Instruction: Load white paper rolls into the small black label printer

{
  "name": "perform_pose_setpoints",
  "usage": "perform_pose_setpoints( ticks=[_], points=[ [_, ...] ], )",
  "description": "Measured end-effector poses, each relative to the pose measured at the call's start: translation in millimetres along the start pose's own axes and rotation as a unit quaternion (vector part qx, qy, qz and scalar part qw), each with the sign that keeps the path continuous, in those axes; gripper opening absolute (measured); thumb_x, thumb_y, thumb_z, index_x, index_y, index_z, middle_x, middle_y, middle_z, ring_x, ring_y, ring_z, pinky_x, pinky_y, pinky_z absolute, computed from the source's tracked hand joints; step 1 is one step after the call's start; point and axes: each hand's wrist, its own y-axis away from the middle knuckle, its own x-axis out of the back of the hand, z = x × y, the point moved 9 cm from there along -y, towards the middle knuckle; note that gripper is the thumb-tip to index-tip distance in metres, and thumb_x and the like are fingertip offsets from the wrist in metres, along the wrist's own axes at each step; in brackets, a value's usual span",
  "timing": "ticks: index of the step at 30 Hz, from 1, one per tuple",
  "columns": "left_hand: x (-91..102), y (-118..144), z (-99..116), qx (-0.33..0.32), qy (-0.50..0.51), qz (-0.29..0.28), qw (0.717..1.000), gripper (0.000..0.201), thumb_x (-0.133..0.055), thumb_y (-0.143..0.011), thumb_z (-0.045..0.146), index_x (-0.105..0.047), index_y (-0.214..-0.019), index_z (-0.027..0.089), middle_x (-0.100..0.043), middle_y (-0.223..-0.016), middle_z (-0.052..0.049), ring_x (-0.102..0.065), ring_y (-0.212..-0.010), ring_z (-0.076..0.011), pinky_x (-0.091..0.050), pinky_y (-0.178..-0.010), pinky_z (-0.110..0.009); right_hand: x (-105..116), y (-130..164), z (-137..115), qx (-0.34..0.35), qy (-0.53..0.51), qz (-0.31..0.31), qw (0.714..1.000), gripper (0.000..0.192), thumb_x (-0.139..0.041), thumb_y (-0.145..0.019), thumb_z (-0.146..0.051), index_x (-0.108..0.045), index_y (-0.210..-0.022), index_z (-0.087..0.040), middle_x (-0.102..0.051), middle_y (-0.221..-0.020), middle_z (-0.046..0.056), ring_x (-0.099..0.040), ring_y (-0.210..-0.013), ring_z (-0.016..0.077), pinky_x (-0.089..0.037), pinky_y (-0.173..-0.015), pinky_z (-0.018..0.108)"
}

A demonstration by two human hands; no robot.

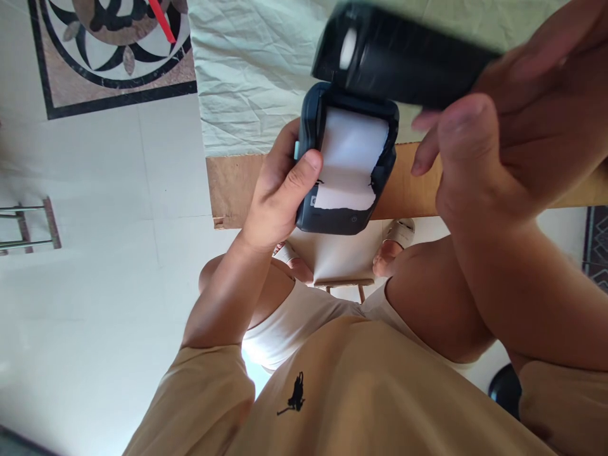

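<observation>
My left hand (285, 183) is closed around a small dark handheld printer (332, 221), thumb over its near-left edge. A strip of white paper (354, 152) with a torn end lies across the printer's face. On its left side shows a light teal button (297, 150). My right hand (513, 120) grips a long black device (408, 60), blurred by motion, with a white oval spot near its far end. This device hangs above the printer's top edge; whether the two touch I cannot tell. The right fingers are partly hidden behind it.
A table (247, 190) with a wooden edge stands in front, covered by a pale green cloth (251, 76). A patterned floor inlay (118, 76) with a red strip (163, 22) over it is at upper left. A metal-barred rack (31, 226) stands at far left.
</observation>
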Motion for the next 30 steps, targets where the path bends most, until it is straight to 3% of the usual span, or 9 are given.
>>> perform_pose_setpoints(
  ticks=[4, 8, 11, 15, 18, 21, 25, 28, 30],
  points=[
    [1.0, -1, 4, -0.033, -0.015, 0.019, 0.999, 0.035, -0.038, -0.08, 0.051, -0.055, -0.105, 0.033, -0.061, -0.098, -0.003, -0.054, -0.1, -0.0251, -0.039, -0.085, -0.037, 7, 1, 4, 0.011, 0.039, 0.071, 0.997, 0.018, -0.046, -0.08, -0.031, -0.038, -0.07, -0.018, -0.054, -0.078, 0.001, -0.059, -0.072, 0.0084, -0.039, -0.051, 0.022],
    [-3.4, -1, 1, -0.017, -0.013, -0.002, 1.0, 0.038, -0.045, -0.075, 0.052, -0.057, -0.105, 0.031, -0.061, -0.102, -0.004, -0.05, -0.107, -0.0279, -0.035, -0.094, -0.039, -11, 4, -2, 0.077, 0.21, -0.019, 0.974, 0.014, -0.047, -0.079, -0.033, -0.052, -0.08, -0.02, -0.061, -0.075, -0.003, -0.055, -0.062, 0.0064, -0.037, -0.056, 0.024],
    [-5.6, 0, -1, 0.004, -0.03, -0.029, 0.999, 0.042, -0.047, -0.074, 0.053, -0.056, -0.106, 0.028, -0.059, -0.103, -0.006, -0.05, -0.107, -0.0295, -0.035, -0.096, -0.04, -19, 6, 1, 0.06, 0.281, -0.085, 0.954, 0.022, -0.051, -0.076, -0.032, -0.055, -0.096, -0.025, -0.063, -0.082, -0.005, -0.056, -0.066, 0.0078, -0.037, -0.059, 0.024],
    [-3.7, 0, -2, 0.015, -0.034, -0.03, 0.999, 0.044, -0.048, -0.073, 0.054, -0.055, -0.105, 0.025, -0.058, -0.103, -0.007, -0.049, -0.109, -0.0307, -0.035, -0.096, -0.04, -29, 8, 1, 0.04, 0.338, -0.161, 0.926, 0.023, -0.053, -0.074, -0.036, -0.058, -0.094, -0.029, -0.063, -0.09, -0.007, -0.057, -0.071, 0.0077, -0.034, -0.059, 0.022],
    [-3.1, -1, -2, 0.012, -0.042, -0.029, 0.999, 0.046, -0.046, -0.073, 0.056, -0.056, -0.105, 0.026, -0.059, -0.104, -0.007, -0.048, -0.109, -0.0315, -0.036, -0.096, -0.042, -32, 9, -2, 0.048, 0.365, -0.183, 0.911, 0.017, -0.051, -0.075, -0.037, -0.058, -0.088, -0.029, -0.062, -0.094, -0.009, -0.055, -0.072, 0.0069, -0.028, -0.055, 0.022],
    [-7.7, -1, -2, 0.007, -0.064, -0.055, 0.996, 0.046, -0.044, -0.074, 0.056, -0.055, -0.107, 0.026, -0.059, -0.106, -0.006, -0.047, -0.111, -0.0306, -0.035, -0.097, -0.041, -31, 10, -5, 0.055, 0.387, -0.182, 0.902, 0.019, -0.05, -0.074, -0.04, -0.057, -0.088, -0.03, -0.061, -0.077, -0.007, -0.047, -0.059, 0.0061, -0.022, -0.051, 0.022],
    [-8.2, 0, -2, 0.003, -0.047, -0.051, 0.998, 0.045, -0.047, -0.074, 0.052, -0.056, -0.108, 0.025, -0.06, -0.091, -0.006, -0.054, -0.096, -0.0256, -0.04, -0.085, -0.036, -33, 14, -5, 0.043, 0.366, -0.184, 0.911, 0.029, -0.053, -0.07, -0.046, -0.057, -0.09, -0.026, -0.053, -0.056, -0.004, -0.033, -0.046, 0.004, -0.019, -0.047, 0.021],
    [-11.0, 1, -8, 0.022, 0.019, -0.081, 0.996, 0.044, -0.047, -0.078, 0.044, -0.044, -0.119, 0.029, -0.056, -0.076, -0.001, -0.056, -0.067, -0.0145, -0.039, -0.062, -0.028, -23, 14, -11, 0.027, 0.331, -0.151, 0.931, 0.028, -0.059, -0.066, -0.037, -0.057, -0.092, -0.026, -0.054, -0.057, -0.005, -0.037, -0.048, 0.003, -0.023, -0.048, 0.02],
    [-9.7, 0, -13, 0.029, 0.055, -0.095, 0.993, 0.047, -0.048, -0.079, 0.04, -0.036, -0.123, 0.03, -0.056, -0.076, 0.001, -0.056, -0.063, -0.0113, -0.038, -0.056, -0.024, -13, 12, -9, -0.028, 0.218, -0.141, 0.965, 0.032, -0.062, -0.063, -0.029, -0.058, -0.095, -0.027, -0.058, -0.066, -0.006, -0.042, -0.051, 0.0011, -0.027, -0.051, 0.019]
  ],
)
